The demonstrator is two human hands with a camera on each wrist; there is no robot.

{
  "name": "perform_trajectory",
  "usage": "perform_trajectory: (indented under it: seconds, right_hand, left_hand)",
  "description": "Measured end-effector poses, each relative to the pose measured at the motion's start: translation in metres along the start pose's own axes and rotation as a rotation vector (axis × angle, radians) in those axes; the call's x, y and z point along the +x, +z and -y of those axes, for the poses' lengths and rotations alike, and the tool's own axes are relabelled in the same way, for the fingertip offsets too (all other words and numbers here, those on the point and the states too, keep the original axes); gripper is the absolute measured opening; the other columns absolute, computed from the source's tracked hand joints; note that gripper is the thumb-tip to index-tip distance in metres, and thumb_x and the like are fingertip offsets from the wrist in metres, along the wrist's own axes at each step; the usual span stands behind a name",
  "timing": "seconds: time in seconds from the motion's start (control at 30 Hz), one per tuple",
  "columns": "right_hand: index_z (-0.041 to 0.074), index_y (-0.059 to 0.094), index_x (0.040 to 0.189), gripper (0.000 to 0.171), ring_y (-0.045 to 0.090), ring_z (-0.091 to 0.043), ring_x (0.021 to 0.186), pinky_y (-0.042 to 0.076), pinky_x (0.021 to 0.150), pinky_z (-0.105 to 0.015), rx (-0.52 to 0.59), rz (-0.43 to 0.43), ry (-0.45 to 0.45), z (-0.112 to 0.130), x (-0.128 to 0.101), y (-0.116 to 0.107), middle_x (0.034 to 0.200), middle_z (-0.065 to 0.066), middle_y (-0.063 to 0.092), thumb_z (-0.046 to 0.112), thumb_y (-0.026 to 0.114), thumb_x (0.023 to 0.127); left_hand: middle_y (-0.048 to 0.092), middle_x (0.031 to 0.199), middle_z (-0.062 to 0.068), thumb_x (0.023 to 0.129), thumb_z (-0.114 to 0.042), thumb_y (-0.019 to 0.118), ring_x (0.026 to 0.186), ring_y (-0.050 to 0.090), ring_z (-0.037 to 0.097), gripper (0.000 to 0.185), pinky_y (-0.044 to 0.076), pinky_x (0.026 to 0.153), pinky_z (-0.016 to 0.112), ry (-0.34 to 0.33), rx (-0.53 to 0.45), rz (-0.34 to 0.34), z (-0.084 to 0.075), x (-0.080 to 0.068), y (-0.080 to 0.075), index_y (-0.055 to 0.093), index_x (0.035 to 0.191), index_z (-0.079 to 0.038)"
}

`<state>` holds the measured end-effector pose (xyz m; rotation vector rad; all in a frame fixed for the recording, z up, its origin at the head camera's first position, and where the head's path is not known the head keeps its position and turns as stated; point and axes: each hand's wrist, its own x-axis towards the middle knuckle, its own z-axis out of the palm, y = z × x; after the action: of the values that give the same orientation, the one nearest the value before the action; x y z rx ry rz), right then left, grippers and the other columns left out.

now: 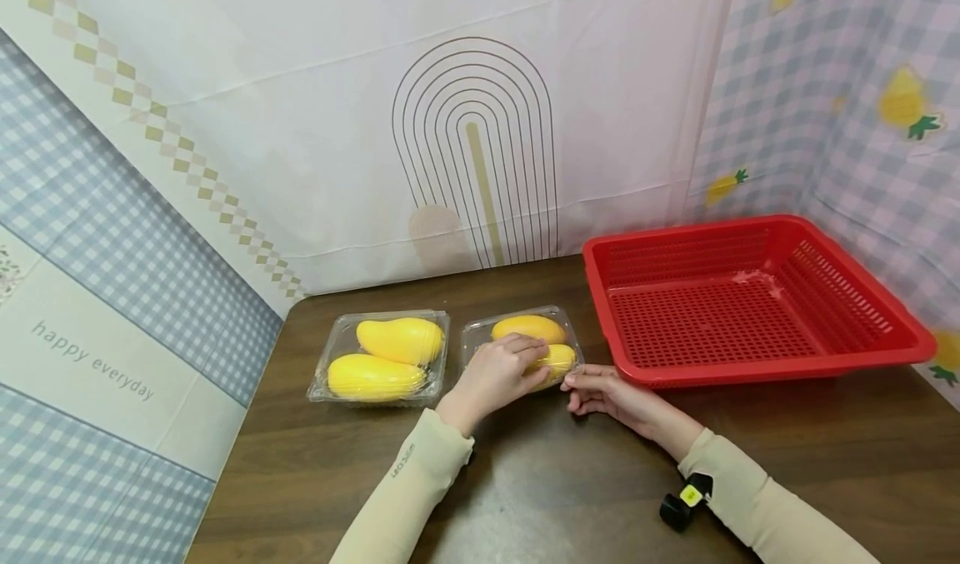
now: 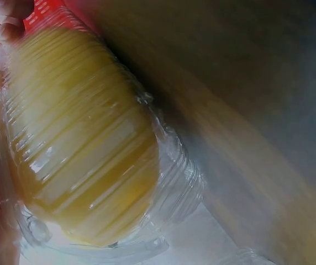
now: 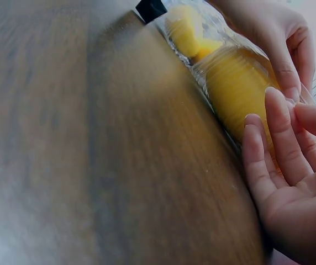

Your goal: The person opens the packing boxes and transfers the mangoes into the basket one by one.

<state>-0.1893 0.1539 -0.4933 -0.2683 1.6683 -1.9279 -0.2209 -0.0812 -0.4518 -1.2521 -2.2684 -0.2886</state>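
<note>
Two clear plastic boxes of yellow mangoes stand side by side on the brown table (image 1: 562,497). My left hand (image 1: 498,372) lies over the right-hand box (image 1: 480,331), its fingers curled across the lid. In the right wrist view those left-hand fingers (image 3: 282,44) bend over the box (image 3: 235,88). My right hand (image 1: 600,393) touches that box's front right corner with fairly straight fingers (image 3: 274,143). The left wrist view is filled by the ribbed lid and a mango (image 2: 86,143). The other box (image 1: 382,356) sits untouched to the left.
A red slotted basket (image 1: 750,372) stands right of the boxes, its near left corner close to my right hand. Patterned cloth walls close in the back and both sides. Bare tabletop lies in front of the boxes.
</note>
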Motion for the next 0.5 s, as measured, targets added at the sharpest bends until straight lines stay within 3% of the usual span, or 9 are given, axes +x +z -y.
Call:
perform_trajectory:
  seconds: [0.3,0.4,0.5]
  right_hand:
    - [0.011,0.068,0.100,0.014,0.067,-0.016,0.084,0.056,0.083,-0.032,0.012,0.005,-0.003,-0.0004,0.0000,0.0001,0.085,-0.002,0.069,0.019,0.056,0.103]
    - [0.010,0.068,0.103,0.015,0.069,-0.016,0.091,0.056,0.086,-0.032,0.015,0.005,-0.007,-0.0012,-0.0004,0.0002,0.094,-0.004,0.073,0.019,0.057,0.103]
    - [0.005,0.068,0.108,0.018,0.069,-0.019,0.105,0.055,0.091,-0.032,-0.008,0.001,-0.009,-0.0023,-0.0016,0.0009,0.111,-0.012,0.073,0.018,0.057,0.103]
  left_hand:
    - [0.076,0.109,0.002,0.091,-0.026,0.077,0.104,0.070,0.017,0.026,0.055,0.092,0.028,0.006,-0.032,0.004,0.0018,-0.0006,0.0020,0.079,0.110,-0.009]
    - [0.076,0.109,0.003,0.093,-0.027,0.074,0.104,0.070,0.018,0.026,0.055,0.092,0.028,0.017,-0.030,-0.002,0.0028,-0.0011,0.0023,0.078,0.111,-0.008]
    - [0.077,0.098,0.004,0.095,-0.020,0.069,0.092,0.073,0.017,0.018,0.058,0.083,0.026,-0.054,-0.106,-0.089,0.0039,-0.0004,-0.0003,0.081,0.098,-0.007]
